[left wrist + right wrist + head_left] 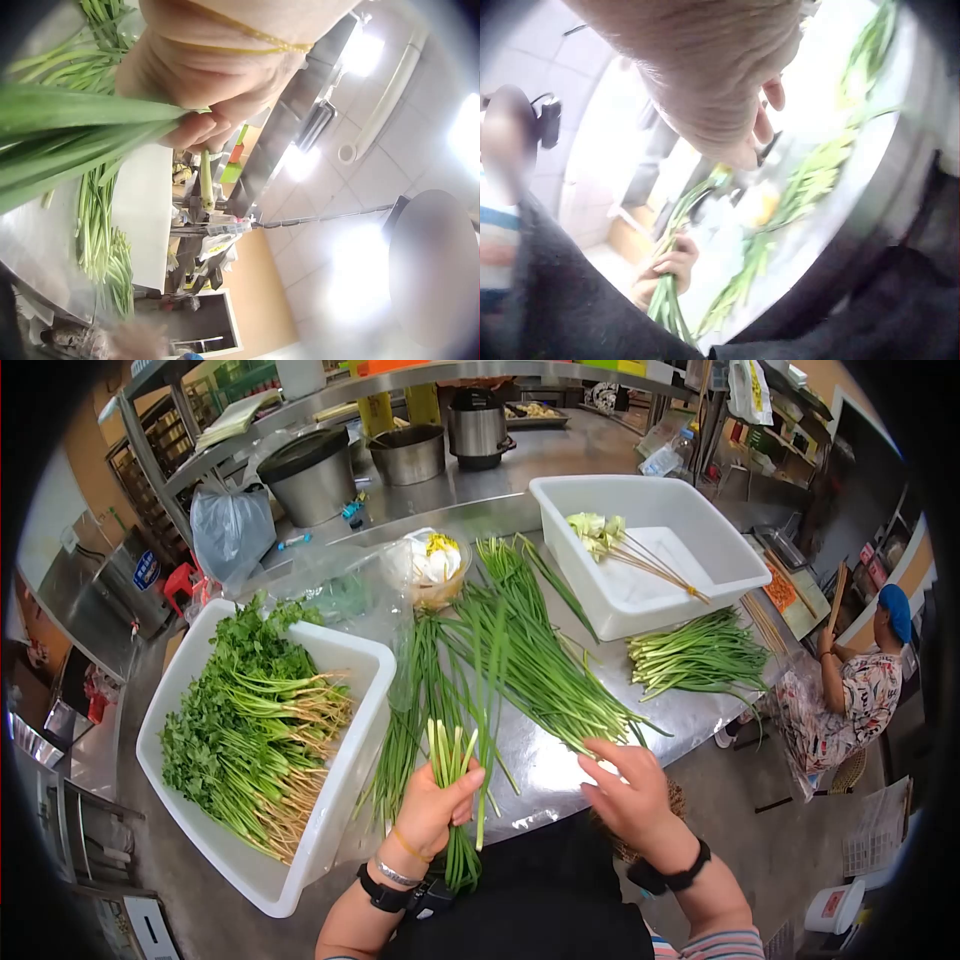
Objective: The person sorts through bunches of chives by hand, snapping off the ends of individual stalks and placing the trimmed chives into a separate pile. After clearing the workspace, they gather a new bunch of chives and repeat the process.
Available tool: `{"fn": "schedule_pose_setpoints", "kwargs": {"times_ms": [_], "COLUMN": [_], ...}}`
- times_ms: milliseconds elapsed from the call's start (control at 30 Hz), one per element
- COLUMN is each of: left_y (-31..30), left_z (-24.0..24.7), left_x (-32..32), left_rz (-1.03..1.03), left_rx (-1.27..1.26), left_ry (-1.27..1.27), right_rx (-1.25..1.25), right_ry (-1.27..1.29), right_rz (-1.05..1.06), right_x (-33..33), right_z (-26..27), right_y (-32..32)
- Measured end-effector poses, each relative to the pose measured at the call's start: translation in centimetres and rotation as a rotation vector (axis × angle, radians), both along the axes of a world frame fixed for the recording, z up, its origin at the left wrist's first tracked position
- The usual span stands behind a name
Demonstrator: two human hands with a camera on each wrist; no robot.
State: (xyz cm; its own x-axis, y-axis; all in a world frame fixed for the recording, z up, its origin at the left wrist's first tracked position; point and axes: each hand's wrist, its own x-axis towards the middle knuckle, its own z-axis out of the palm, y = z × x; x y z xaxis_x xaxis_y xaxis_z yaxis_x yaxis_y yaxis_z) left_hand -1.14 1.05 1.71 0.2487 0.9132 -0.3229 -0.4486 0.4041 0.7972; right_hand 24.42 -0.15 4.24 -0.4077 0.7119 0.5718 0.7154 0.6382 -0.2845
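My left hand (432, 810) grips a small bunch of green stalks (452, 745), pale ends up and leaves hanging below the fist. In the left wrist view the left hand (202, 82) has its fingers curled round long green leaves (82, 135). My right hand (632, 796) holds nothing, its fingers spread and slightly bent beside the pale ends of a large pile of long greens (530, 650). The right wrist view shows the right hand (727, 97) above the table and the left hand (676, 266) round the bunch. Another heap of greens (400, 730) lies left of the pile.
A white tub (375, 690) of leafy herbs with roots stands left. At the back right, a white tub (655, 622) holds skewered pieces; a shorter green bunch (690, 655) lies before it. A bowl (437, 592) in plastic stands behind the greens. A person (870, 680) sits at right.
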Motion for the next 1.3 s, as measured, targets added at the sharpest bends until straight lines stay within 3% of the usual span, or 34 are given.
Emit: {"fn": "schedule_pose_setpoints", "kwargs": {"times_ms": [167,233,300,367,400,500,633,767,933,1000,1033,1100,1167,1300], "left_y": [-1.3,-1.8,-1.6,-1.1,-0.8,-0.3,0.2,0.2,0.3,0.1,0.0,-0.3,-0.6,-1.0], "left_z": [0.8,0.6,0.2,-0.3,-0.6,-0.4,-0.8,-1.1,-1.3,-0.5,-0.1,0.5,1.2,1.9], "left_x": [-1.1,-1.8,-2.5,-3.3,-3.4,-2.8,-1.4,-1.1,-1.1,-1.4,-1.7,-2.6,-2.7,-2.3], "left_rz": [-0.135,-0.196,-0.105,0.001,0.067,0.157,0.215,0.246,0.275,0.219,0.168,0.091,-0.005,-0.096], "left_rx": [0.018,0.051,0.035,0.027,0.051,0.096,0.136,0.104,0.099,0.113,0.128,0.132,0.129,0.143], "left_ry": [0.031,0.084,0.033,-0.014,-0.09,-0.178,-0.159,-0.162,-0.068,0.011,0.089,0.14,0.19,0.22], "right_rx": [0.466,0.443,0.42,-0.009,-0.002,-1.102,-1.297,-1.365,-1.37,-0.903,-0.866,-0.851,-0.89,-0.945], "right_ry": [-0.246,-0.303,-0.356,-0.509,-0.511,0.094,0.307,0.425,0.346,-0.027,0.12,0.541,0.805,0.927], "right_rz": [0.165,0.235,0.33,0.262,0.287,0.284,0.352,0.352,0.352,0.355,0.231,0.192,0.254,0.352], "right_x": [-5.6,-5.3,-4.8,-4.1,-4.2,-5.2,-7.3,-9.4,-9.4,-8.9,-8.8,-8.5,-8.6,-8.9], "right_z": [3.0,3.7,4.8,6.3,5.8,4.9,-0.3,-2.2,-3.5,-3.3,-2.9,-2.0,-0.1,1.5], "right_y": [4.7,5.3,4.8,3.0,2.5,1.5,0.8,-0.1,0.3,0.7,0.6,1.9,3.1,4.2]}}
